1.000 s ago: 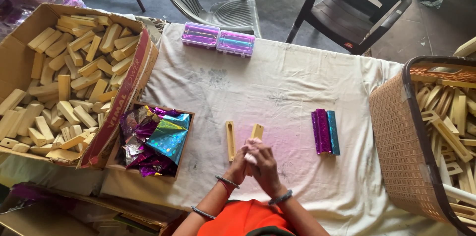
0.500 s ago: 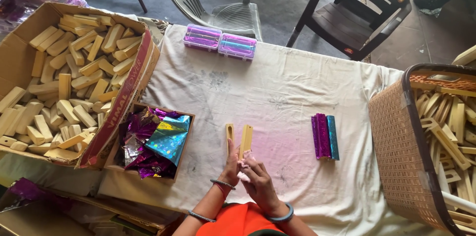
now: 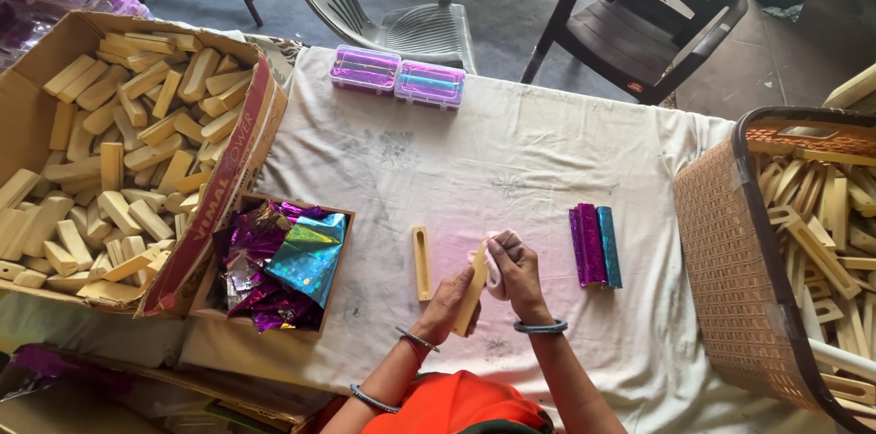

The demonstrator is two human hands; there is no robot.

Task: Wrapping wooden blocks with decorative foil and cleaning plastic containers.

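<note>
My left hand [image 3: 447,303] grips a pale yellow wooden bar [image 3: 472,291] near its lower end and holds it upright over the white tablecloth [image 3: 511,151]. My right hand [image 3: 513,271] presses a small white cloth [image 3: 494,258] against the bar's upper part. A second yellow bar with a slot [image 3: 422,261] lies flat on the cloth just left of my hands. To the right lie three bars wrapped in shiny foil [image 3: 595,245], two purple and one blue-green.
A large cardboard box of yellow bars [image 3: 109,151] sits at left, beside a small box of crumpled foil sheets [image 3: 283,261]. A brown woven basket [image 3: 730,261] with slotted bars stands at right. Two purple plastic cases [image 3: 397,78] lie at the far edge; chairs stand beyond.
Both hands were down near the table edge with two bars on the cloth. Now my left hand has lifted the right-hand bar and my right hand holds a cloth against it.
</note>
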